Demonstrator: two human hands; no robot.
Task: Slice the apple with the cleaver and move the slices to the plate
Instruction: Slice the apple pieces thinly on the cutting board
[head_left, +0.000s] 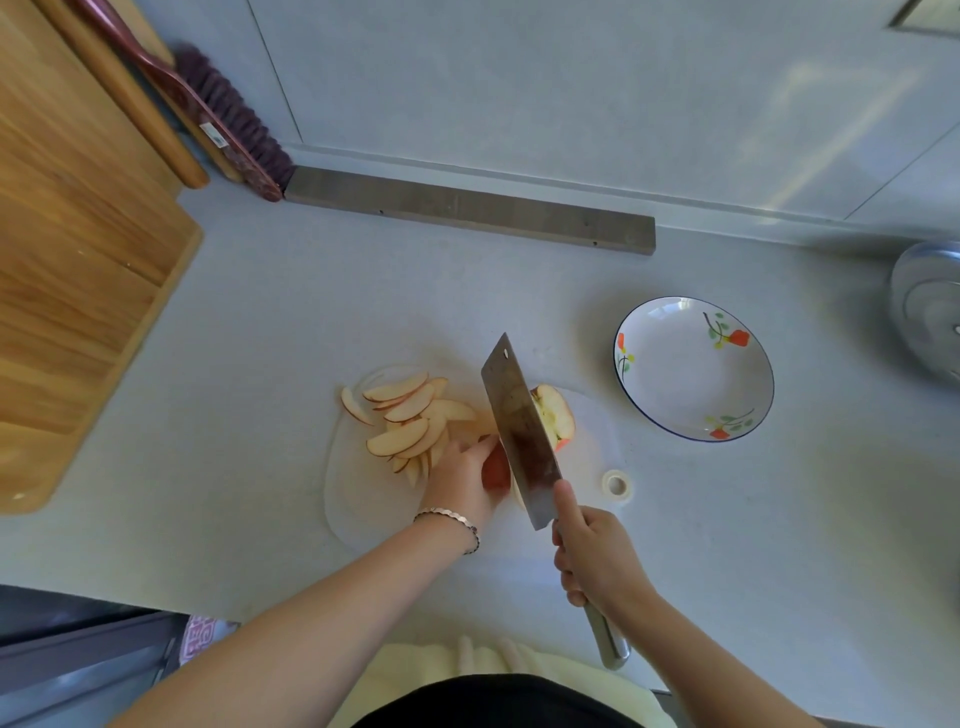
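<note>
Countertop scene: left grip (462, 475) pinches apple piece (496, 470) beside right-gripped cleaver (519, 431).

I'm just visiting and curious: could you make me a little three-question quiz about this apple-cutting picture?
1. True or false: the plate already holds apple slices.
2. Which hand grips the cleaver? A) left B) right C) both
3. Fill in: the cut slices lie to the ____ of the blade in the picture.

Key
1. False; the plate is bare.
2. B; the right hand holds the handle, while the left hand steadies a red apple piece.
3. Left; the apple core piece sits right of it.
</note>
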